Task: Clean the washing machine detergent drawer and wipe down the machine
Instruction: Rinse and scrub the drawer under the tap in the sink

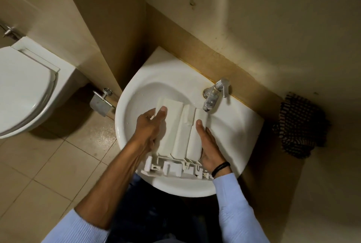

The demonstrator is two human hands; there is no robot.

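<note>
A white plastic detergent drawer [176, 135] lies underside up over the white sink [240, 131], its ribbed front end toward me. My left hand [150, 125] grips the drawer's left side, thumb on top near the far corner. My right hand [210, 145] holds the right side, thumb pressed on the top surface and fingers wrapped under the edge. The chrome tap [214, 96] stands just beyond the drawer's far right corner; I see no running water.
A closed white toilet [27, 90] stands at the left, with a metal paper holder [101, 100] on the wall beside the sink. A dark checked cloth [300, 125] hangs at the right. The floor is beige tile [58, 164].
</note>
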